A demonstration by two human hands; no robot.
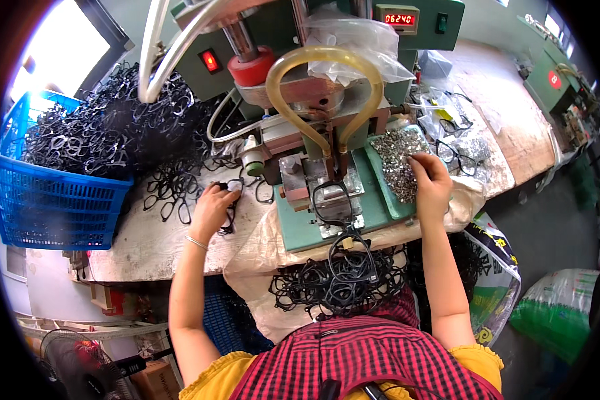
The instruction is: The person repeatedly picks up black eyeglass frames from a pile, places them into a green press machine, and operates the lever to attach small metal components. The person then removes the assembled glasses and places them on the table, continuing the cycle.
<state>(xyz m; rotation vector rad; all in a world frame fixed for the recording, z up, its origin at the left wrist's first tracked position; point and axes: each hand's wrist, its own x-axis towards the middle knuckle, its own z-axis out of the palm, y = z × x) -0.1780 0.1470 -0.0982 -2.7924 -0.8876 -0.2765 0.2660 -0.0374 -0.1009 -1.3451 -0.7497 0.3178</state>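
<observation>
My left hand (pixel 213 208) is on the left of the bench, its fingers closed around a black eyeglass frame (pixel 231 221) beside other loose frames (pixel 173 190). Over a green tray (pixel 397 211) of small shiny metal parts (pixel 400 167), my right hand (pixel 433 183) has thumb and fingertips pinched together; whatever they hold is too small to make out. Between the hands stands a green press machine (pixel 300 233). One black eyeglass frame (pixel 333 212) rests at its metal fixture, below a bent yellowish hose (pixel 323 53). More black frames (pixel 327 283) lie heaped at my lap.
A blue plastic basket (pixel 63 207) heaped with black frames stands at the left. Bagged frames and clear plastic (pixel 460 147) lie right of the tray. A fan (pixel 83 363) stands low left; a green-and-white sack (pixel 557 310) sits on the floor at right.
</observation>
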